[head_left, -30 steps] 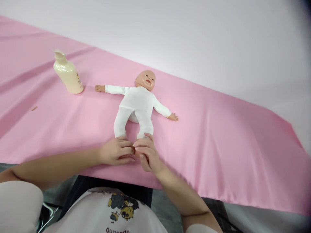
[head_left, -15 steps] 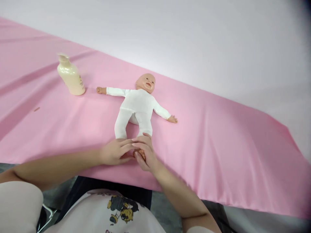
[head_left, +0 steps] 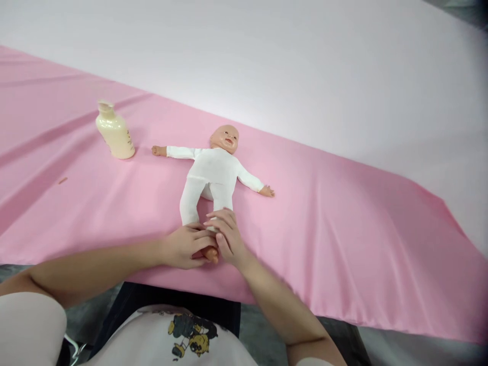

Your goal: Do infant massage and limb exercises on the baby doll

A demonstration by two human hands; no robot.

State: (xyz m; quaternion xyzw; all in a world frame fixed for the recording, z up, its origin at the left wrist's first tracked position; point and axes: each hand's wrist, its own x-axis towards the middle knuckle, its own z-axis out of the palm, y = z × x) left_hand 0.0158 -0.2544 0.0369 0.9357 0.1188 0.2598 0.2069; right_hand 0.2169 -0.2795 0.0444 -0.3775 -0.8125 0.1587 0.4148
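Note:
On its back lies a baby doll (head_left: 214, 165) in a white suit, arms spread and legs pointing at me. My left hand (head_left: 188, 247) is closed around one of its feet, and the brown toes show past my fingertips. My right hand (head_left: 232, 243) lies against the lower part of the doll's leg on the right, fingers curved over it and thumb close to my left hand. The ends of both legs are partly hidden beneath my hands, which touch or nearly touch each other.
A cream pump bottle (head_left: 116, 133) stands upright to the left of the doll. A small brownish strip (head_left: 63, 180) lies nearer on the pink cloth (head_left: 290, 244). Beyond the cloth stretches a white surface (head_left: 305, 71). The table's front edge is close to my body.
My right hand has opened off the toes it surrounded, its fingers now over the leg. My left hand has closed around a foot. The view has shifted slightly.

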